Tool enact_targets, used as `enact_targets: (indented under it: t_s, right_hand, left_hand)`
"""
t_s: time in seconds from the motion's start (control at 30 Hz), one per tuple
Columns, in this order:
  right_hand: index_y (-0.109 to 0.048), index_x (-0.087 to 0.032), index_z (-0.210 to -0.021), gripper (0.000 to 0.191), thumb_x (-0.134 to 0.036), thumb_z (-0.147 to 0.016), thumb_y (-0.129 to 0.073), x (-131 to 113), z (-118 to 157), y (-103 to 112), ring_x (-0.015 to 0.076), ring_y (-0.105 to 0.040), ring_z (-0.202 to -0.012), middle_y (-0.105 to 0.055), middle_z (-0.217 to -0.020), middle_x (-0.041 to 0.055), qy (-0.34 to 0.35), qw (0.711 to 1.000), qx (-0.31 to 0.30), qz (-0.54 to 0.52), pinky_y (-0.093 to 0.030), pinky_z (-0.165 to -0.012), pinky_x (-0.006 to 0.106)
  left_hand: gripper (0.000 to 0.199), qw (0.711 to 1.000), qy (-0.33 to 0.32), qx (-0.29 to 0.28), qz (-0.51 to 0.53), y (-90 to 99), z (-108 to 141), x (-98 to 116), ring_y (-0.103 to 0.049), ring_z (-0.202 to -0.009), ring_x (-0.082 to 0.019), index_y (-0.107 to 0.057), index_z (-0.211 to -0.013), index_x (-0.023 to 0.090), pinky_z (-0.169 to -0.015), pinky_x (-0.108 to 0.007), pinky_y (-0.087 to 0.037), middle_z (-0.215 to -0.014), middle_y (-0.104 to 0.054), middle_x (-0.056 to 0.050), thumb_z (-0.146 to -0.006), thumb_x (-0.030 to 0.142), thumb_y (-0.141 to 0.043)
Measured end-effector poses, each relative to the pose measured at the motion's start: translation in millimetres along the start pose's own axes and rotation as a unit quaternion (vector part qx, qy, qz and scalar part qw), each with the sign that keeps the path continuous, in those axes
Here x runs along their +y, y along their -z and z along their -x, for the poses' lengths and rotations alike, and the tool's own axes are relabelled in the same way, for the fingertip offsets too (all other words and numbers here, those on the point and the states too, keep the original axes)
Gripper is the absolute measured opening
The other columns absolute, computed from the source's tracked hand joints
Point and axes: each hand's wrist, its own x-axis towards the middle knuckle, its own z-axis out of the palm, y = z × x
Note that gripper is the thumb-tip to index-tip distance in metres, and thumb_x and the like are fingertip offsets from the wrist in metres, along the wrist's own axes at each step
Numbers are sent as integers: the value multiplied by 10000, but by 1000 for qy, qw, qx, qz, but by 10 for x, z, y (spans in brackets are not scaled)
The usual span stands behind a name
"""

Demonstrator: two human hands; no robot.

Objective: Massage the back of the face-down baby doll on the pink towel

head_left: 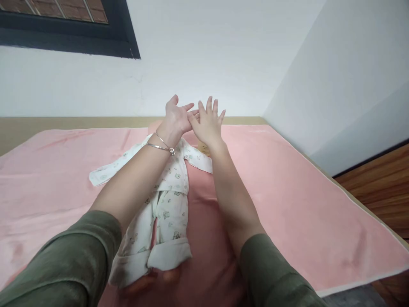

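Note:
My left hand [176,120] is held out with its palm turned up and its fingers apart. Beside it, my right hand [208,126] shows its back, fingers spread, its thumb side overlapping the left fingers. Neither hand holds anything. Under my arms lies a white printed baby outfit [174,213], a long-sleeved top and trousers with small green and brown figures. My left forearm covers part of its top and one trouser leg. A tan item with small print [203,148] shows partly behind my right wrist; its kind is unclear.
A pink cloth [281,192] covers most of the wooden table [19,128]. White walls [223,51] rise behind and at the right. A dark window frame [70,36] is at the upper left, and wood-grained furniture [380,183] stands at the right.

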Motion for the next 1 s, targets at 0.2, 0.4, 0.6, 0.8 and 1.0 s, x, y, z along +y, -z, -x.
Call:
enact_targets:
  t_s: [0.2,0.4,0.6,0.8,1.0]
  right_hand:
    - [-544,-135,-1491,662,-563,-1078,-252,-77,37,-82,342,-288,-1597,-377,-1682,179,-28,999,-28,22,62,-1297,679]
    - [-606,-179,-1439,603,-562,-1053,-344,-11,1,-87,358,-407,-1524,-503,-1605,159,-26,999,-4,26,50,-1270,734]
    - [-636,-192,-1407,580,-566,-997,-467,23,1,-142,388,-351,-1538,-414,-1668,156,-30,998,-10,55,-101,-1240,766]
    - [-677,-171,-1359,544,-489,-935,-558,21,-63,-164,388,-363,-1525,-416,-1666,162,-42,998,-5,38,-226,-1249,689]
    - [-679,-153,-1367,541,-397,-901,-553,162,-98,-155,331,-375,-1535,-448,-1651,134,-61,997,3,-50,-267,-1286,576]
  left_hand:
    - [718,990,97,13,99,-87,45,-118,-612,-1358,-369,-344,-1596,172,-1122,-556,-490,-1421,-598,-227,-1029,603,-252]
    - [672,984,104,4,146,47,187,-214,-706,-1207,-320,-443,-1533,147,-1048,-472,-575,-1331,-662,-206,-1039,570,-277]
    - [665,987,95,43,126,333,631,43,-663,-1294,-292,-408,-1568,150,-1055,-399,-576,-1423,-604,-220,-1027,531,-343]
    - [652,999,19,30,40,650,1056,468,-549,-1440,-322,-482,-1533,177,-1133,-440,-525,-1478,-582,-217,-1026,535,-284]
    - [602,999,-20,-23,-10,767,1383,862,-504,-1477,-364,-508,-1493,178,-1118,-574,-513,-1476,-583,-189,-1059,438,-180]
